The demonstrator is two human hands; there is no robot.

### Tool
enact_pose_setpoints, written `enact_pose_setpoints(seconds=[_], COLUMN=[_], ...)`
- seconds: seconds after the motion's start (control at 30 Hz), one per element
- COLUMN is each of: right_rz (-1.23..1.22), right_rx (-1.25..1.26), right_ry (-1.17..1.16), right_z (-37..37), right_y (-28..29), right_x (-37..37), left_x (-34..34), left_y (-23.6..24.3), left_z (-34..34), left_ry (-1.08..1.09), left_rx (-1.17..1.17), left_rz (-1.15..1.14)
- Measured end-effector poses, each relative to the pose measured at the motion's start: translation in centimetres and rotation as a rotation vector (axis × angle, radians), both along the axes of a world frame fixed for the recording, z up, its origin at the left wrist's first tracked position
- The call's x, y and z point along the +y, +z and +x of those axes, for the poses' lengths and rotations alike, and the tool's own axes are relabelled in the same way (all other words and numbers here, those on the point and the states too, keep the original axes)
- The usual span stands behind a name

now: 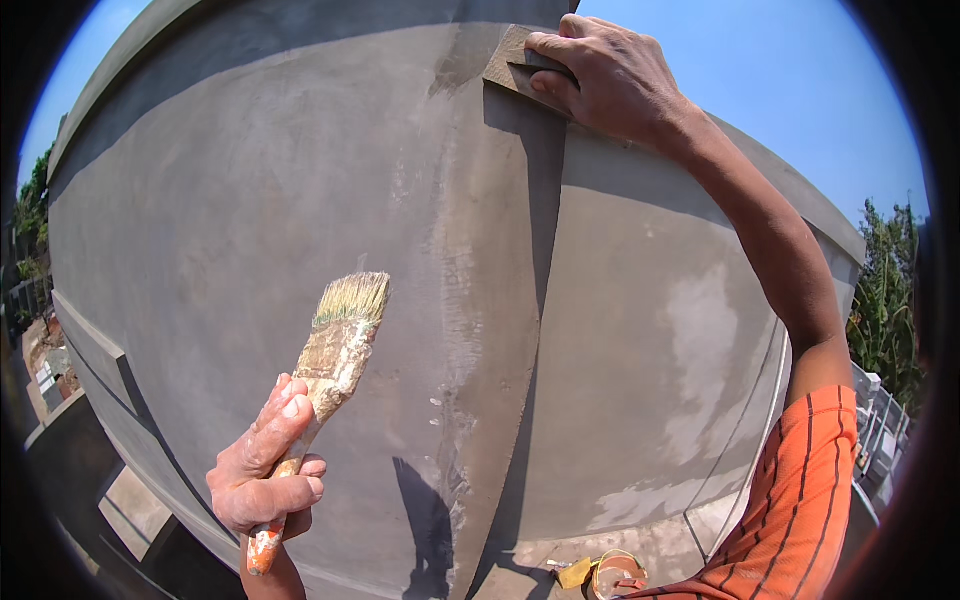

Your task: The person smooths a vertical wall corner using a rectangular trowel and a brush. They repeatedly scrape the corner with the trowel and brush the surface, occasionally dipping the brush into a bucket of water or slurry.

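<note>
At lower left my left hand grips a paintbrush upright by its handle, bristles up and crusted with pale material. My right hand is raised to the top of a vertical corner and grips a flat float held against the grey plastered surface. The big curved wall faces me, with a rougher, lighter streak down the projecting edge below the float. To the right of that edge, in a recess, the wall has pale damp-looking patches. My orange striped sleeve covers my right upper arm.
At the bottom, an orange bucket and a yellow tool sit on the concrete floor beside the wall. A ledge runs along the left side, with lower structures beyond. Trees and metal railings stand at the far right.
</note>
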State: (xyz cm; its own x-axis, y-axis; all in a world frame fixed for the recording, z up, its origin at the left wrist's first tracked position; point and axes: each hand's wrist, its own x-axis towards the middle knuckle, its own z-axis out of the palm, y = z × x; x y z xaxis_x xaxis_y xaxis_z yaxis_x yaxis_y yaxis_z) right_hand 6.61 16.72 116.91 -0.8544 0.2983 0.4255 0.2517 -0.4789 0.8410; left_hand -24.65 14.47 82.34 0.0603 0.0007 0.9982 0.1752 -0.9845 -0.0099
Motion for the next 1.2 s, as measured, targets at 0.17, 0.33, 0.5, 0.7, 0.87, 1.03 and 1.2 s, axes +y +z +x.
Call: enact_pose_setpoints(seconds=[0.17,0.33,0.5,0.7,0.87,1.03,1.2], right_rz=[-0.438,-0.478,-0.554,-0.267,-0.281,-0.224,-0.547], right_rx=[0.597,0.732,0.533,0.719,0.465,0.584,0.873], right_ry=[0.656,0.398,0.484,0.399,0.226,0.37,0.512], right_z=[-1.5,-2.8,-0.8,-1.6,-2.3,-1.3,-5.0], right_y=[5.5,4.0,0.0,7.5,-7.1,3.6,3.4], right_x=[-3.2,-5.0,-2.1,-2.1,-3.3,-2.2,-5.3], left_x=[0.9,1.2,-0.7,0.4,-1.8,-3.1,-2.4], left_y=[-1.0,-2.6,-1.1,-2.5,-1.8,-1.9,-3.8], left_z=[1.2,0.4,-0.5,0.6,-0.6,0.1,0.2], left_ry=[-0.121,-0.109,0.011,-0.104,0.024,0.0,-0.081], left_rx=[-0.065,-0.087,-0.034,-0.048,-0.014,-0.004,-0.051], left_rz=[0.01,0.015,0.003,0.02,0.027,0.03,0.037])
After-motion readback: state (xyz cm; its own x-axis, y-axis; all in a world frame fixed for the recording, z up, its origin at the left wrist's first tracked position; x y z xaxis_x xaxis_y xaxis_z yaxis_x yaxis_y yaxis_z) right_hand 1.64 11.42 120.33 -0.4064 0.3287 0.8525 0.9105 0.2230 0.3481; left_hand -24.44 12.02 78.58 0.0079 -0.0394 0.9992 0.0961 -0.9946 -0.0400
